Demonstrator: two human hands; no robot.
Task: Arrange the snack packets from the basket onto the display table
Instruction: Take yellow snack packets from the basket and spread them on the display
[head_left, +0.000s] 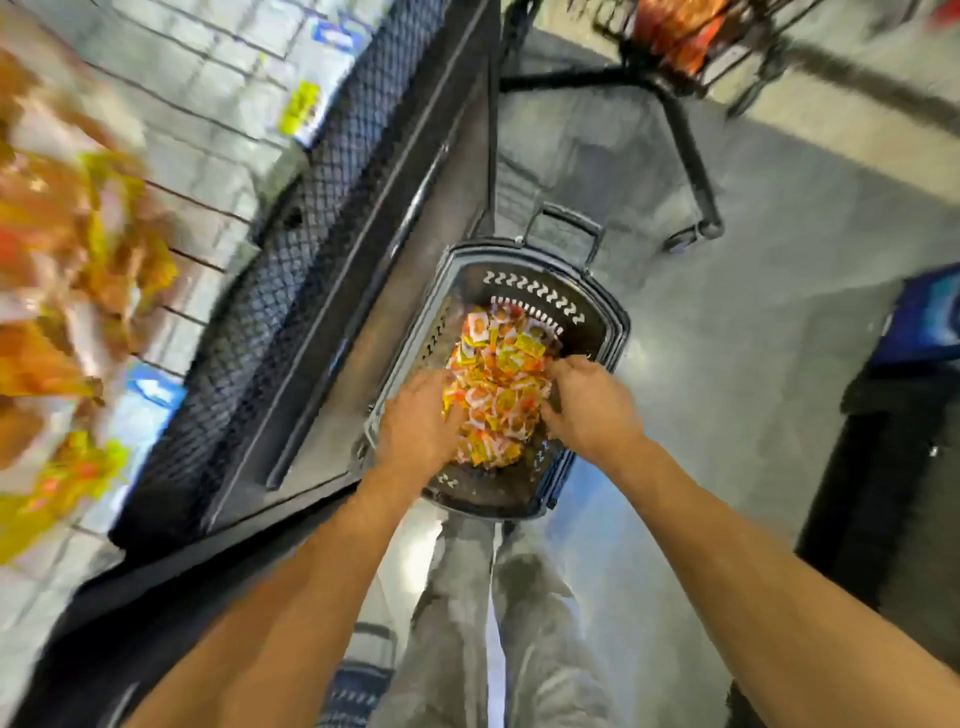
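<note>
Both of my hands are down in the basket (525, 285), which sits on the grey floor (753, 364) just right of centre frame, its handle (566, 228) folded out at the far end. Heaped in the middle of it are the snack packets (498, 379), small sachets in orange, yellow and white.

My left hand (415, 421) lies against the left side of the heap with the fingers reaching forward into it. Their tips are buried among the packets, so I cannot tell whether they close round any. My right hand (592, 405) is on the right side of the heap, knuckles up, with the fingers bent down and curled over the packets at that edge, close to the basket wall. The heap sits between the two hands.

Along the left of the frame runs the display table (223, 119), with a black mesh side and a wire-grid top. More orange and yellow packs (67, 260) lie on it, badly blurred. At the upper right stands a black wheeled rack (691, 156). A blue object (930, 317) shows at the right edge. My grey trousers (524, 623) fill the bottom centre.
</note>
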